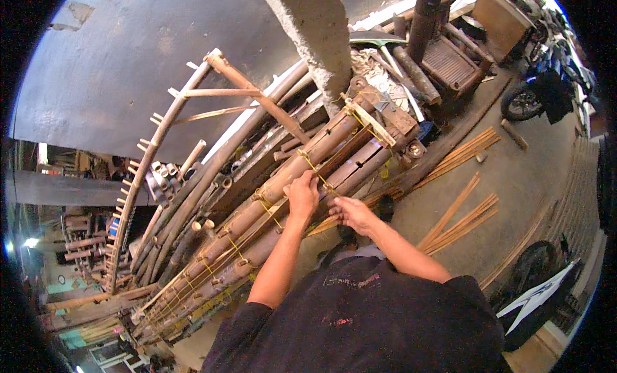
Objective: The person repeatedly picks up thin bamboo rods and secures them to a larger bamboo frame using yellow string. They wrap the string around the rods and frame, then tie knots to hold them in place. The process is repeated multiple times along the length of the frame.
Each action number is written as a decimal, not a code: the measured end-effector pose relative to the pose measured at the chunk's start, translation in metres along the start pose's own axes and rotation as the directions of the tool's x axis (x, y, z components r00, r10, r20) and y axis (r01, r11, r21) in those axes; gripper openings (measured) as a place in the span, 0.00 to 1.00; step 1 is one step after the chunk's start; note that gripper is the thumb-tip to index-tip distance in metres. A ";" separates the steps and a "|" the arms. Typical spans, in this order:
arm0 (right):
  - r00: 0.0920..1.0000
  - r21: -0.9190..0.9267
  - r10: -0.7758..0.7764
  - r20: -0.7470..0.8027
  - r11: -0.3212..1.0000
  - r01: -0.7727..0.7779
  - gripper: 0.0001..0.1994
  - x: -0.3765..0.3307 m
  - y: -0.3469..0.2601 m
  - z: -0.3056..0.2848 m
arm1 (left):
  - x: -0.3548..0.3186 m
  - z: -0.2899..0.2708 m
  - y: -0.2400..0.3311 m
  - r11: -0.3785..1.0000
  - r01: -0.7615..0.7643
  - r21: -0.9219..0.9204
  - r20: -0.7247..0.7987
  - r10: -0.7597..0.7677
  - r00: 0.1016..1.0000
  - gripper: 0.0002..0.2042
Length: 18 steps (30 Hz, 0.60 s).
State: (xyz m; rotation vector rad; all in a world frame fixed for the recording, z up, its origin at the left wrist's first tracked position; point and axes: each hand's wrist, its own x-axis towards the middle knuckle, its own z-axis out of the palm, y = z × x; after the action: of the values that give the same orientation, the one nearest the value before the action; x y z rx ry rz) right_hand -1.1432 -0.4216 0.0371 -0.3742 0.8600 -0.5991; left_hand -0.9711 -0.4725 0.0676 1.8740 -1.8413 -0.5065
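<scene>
Two long brown bamboo poles lie side by side on a slant in front of me, lashed at intervals with yellow cord (236, 247). On the upper bamboo pole (283, 173) rests my left hand (302, 196), its fingers closed on the cord where it crosses toward the lower bamboo pole (350, 170). My right hand (352, 215) is beside the lower pole, just below a small knotted peg (330, 190). Its fingers are loosely bent and apart; I make out nothing between them. A short wooden crosspiece (371, 121) is tied across the poles' far end.
A concrete pillar (315, 38) stands behind the poles. To the left, a curved pegged bamboo frame (146, 151) leans over stacked poles. Thin bamboo strips (463, 222) lie on the floor at right, near a motorcycle wheel (522, 104). A dark wheel (536, 263) is nearer me.
</scene>
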 end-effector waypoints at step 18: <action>0.786 -0.924 -0.520 0.334 -0.344 0.165 0.26 0.123 -0.144 0.100 | 0.003 0.017 -0.008 0.989 -0.095 0.115 -0.098 0.106 0.990 0.09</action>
State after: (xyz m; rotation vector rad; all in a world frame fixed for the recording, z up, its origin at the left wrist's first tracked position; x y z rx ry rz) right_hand -1.0504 -0.6034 0.1009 -2.3321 1.3645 -0.3590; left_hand -0.9744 -0.4769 0.0493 1.8294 -1.9178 -0.2730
